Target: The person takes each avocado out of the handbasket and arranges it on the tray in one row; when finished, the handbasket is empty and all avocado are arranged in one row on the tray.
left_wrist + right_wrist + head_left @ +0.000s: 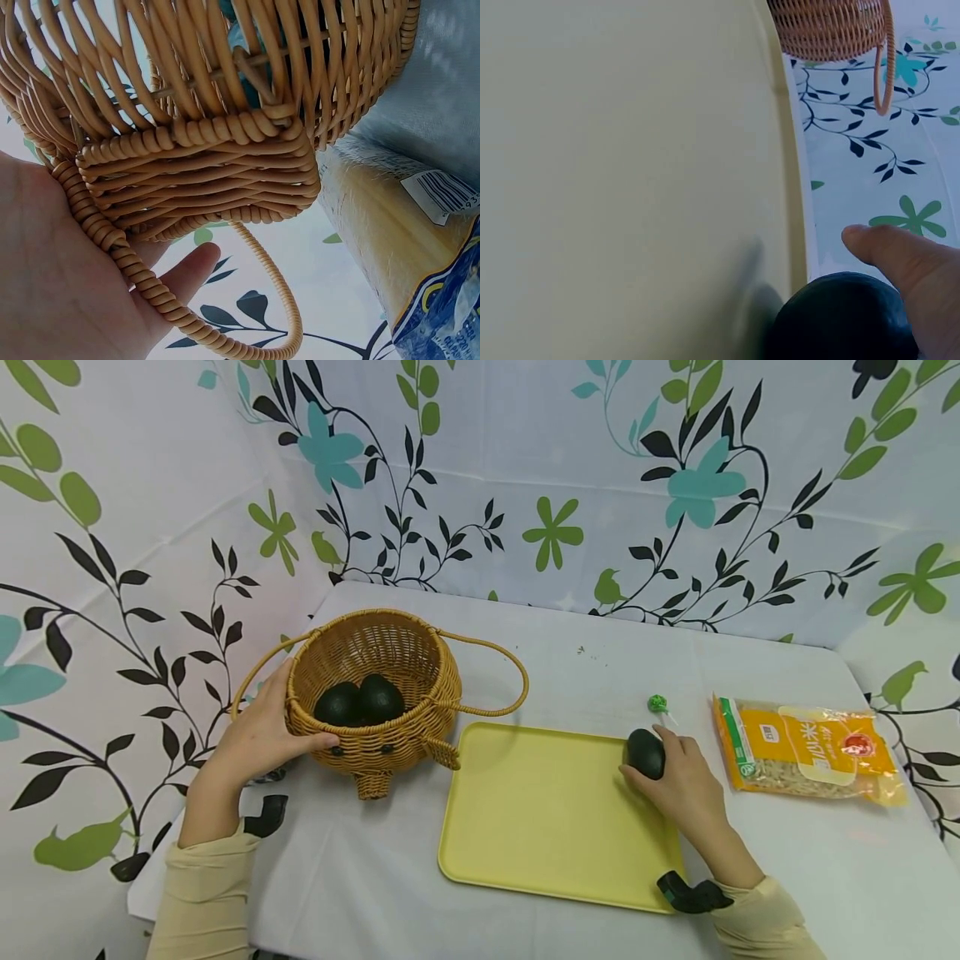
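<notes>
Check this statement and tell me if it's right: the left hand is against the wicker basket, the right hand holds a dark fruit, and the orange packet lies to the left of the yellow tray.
Wrong on the packet's side: the head view shows the orange packet lying to the right of the yellow tray. The rest stands.

The table (352, 877) is viewed forward and down from the head; at close range, the wicker basket (199, 180) is faced from the left wrist, the yellow tray (645, 150) from the right. The basket is shared by all three views.
</notes>
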Action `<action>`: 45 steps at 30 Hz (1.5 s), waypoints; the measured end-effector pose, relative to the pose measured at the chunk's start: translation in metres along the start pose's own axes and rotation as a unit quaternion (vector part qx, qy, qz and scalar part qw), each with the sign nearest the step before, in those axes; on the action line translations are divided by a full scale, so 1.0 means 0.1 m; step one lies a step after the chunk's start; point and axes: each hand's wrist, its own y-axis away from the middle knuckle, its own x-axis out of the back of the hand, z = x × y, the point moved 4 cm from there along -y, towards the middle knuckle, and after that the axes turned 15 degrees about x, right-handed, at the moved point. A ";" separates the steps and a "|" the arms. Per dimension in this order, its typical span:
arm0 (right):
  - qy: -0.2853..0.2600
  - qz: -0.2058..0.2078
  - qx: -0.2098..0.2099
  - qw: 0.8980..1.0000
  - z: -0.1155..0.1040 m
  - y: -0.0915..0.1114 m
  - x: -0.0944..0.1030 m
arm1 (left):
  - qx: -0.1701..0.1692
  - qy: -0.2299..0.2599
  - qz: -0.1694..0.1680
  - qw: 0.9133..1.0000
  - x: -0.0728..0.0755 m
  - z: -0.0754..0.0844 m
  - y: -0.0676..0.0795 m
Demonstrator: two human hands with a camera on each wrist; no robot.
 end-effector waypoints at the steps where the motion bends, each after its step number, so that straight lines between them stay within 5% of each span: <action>1: 0.004 0.001 -0.001 1.000 0.00 0.00 0.01 | 0.000 0.000 0.001 1.000 0.00 0.00 0.00; 45: 0.020 0.084 0.036 0.996 -0.14 -0.18 0.42 | -0.011 0.004 0.008 1.000 0.01 0.01 0.01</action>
